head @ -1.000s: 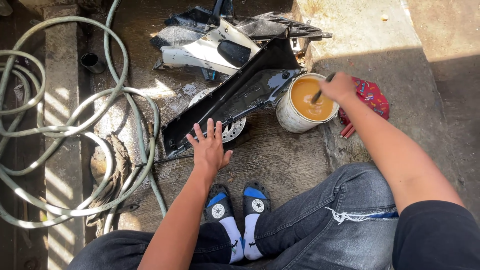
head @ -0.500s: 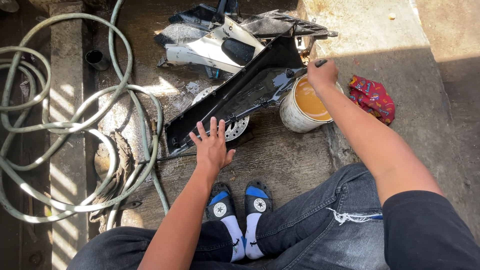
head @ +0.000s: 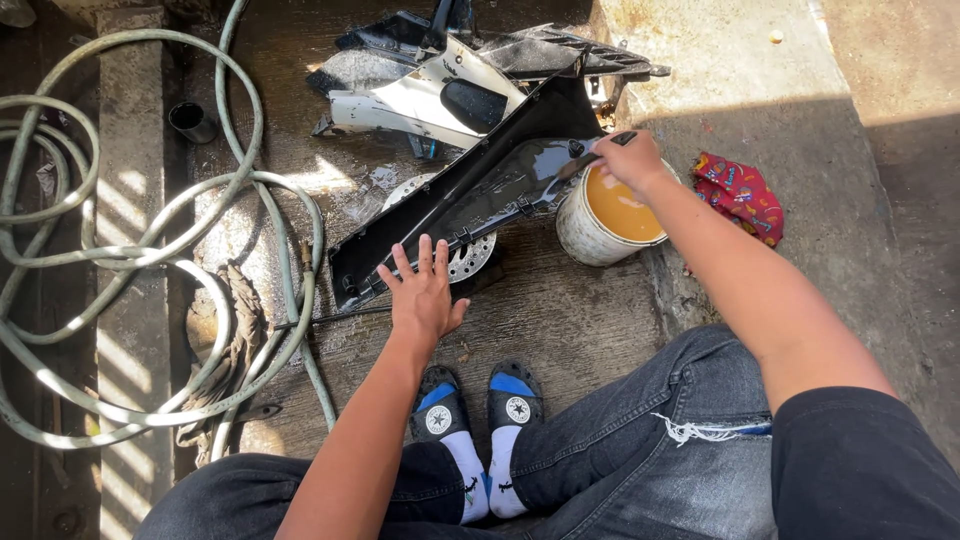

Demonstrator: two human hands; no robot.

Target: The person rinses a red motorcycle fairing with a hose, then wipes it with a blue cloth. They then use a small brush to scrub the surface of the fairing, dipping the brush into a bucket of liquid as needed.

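Brush (head: pixel 560 180) now out of the paint bucket (head: pixel 610 215) – right hand (head: pixel 630 160) grips it, bristles on the black panel (head: pixel 470 205); left hand (head: pixel 425 295), fingers spread, steadies the panel's near edge.

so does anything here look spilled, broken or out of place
Nothing looks spilled. The hose sprawls in loose loops on wet concrete, and a crumpled red cloth lies beside the bucket. The black panel sits tilted under the left hand.

the right hand (head: pixel 628 160) has lifted the brush (head: pixel 560 178) from the bucket (head: pixel 590 232) onto the black panel (head: pixel 480 195)
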